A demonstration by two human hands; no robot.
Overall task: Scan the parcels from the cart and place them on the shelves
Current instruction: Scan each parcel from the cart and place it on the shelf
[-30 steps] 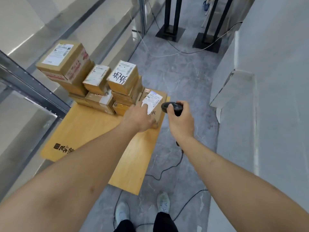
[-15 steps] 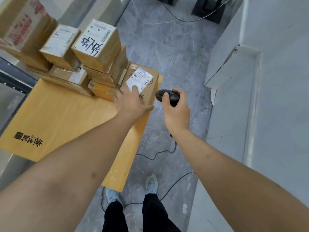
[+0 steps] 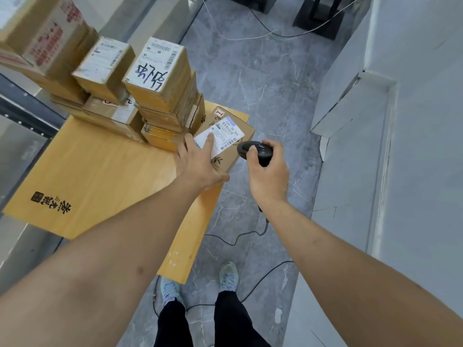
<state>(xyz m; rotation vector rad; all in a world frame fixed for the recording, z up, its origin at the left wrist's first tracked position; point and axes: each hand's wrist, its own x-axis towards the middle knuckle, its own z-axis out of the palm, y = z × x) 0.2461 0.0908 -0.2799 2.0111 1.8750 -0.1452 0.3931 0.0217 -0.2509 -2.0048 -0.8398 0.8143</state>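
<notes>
A low cardboard parcel point(image 3: 233, 146) with a white barcode label lies at the far right corner of the wooden cart top point(image 3: 100, 176). My left hand point(image 3: 200, 164) rests flat on it, fingers straight across the label. My right hand point(image 3: 268, 174) grips a black handheld scanner point(image 3: 253, 151) just right of the parcel, its head turned toward the label. Several more brown parcels are stacked behind, the nearest tall stack point(image 3: 162, 96) topped by a box with handwriting on its label.
The scanner's black cable point(image 3: 238, 239) trails over the grey floor by my feet. A metal shelf frame point(image 3: 27, 106) stands to the left. White wall panels point(image 3: 375, 121) line the right. Black stand bases point(image 3: 318, 21) and wires sit at the far end.
The view has dropped closer to the cart and the stack. My left hand stays on the labelled parcel, and my right hand has kept the scanner beside it.
</notes>
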